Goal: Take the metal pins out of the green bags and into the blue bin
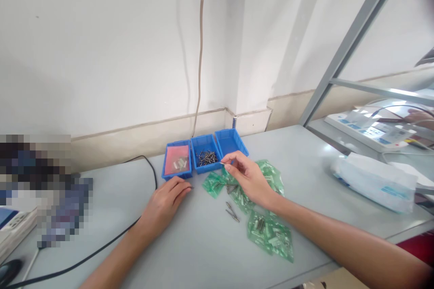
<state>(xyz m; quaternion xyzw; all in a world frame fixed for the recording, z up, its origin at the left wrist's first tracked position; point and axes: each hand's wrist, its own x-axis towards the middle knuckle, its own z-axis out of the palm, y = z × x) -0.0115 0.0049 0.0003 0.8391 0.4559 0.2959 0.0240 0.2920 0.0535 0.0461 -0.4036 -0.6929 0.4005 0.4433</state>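
Thumb and forefinger of the right hand [251, 179] are clamped on a small metal piece [222, 163], which I see by the near right corner of the middle blue bin [202, 143], itself holding a heap of metal pins [208, 158]. My left hand [167, 196] is closed on a thin dark pin [192, 187], just nearer than the left blue bin [183, 174] with its pink sheet [174, 153]. Green plastic bags [286, 246] lie beneath and around the right wrist; two loose pins [233, 216] rest left of them on the counter [203, 244]. Far right sits a white plastic pack [376, 180].
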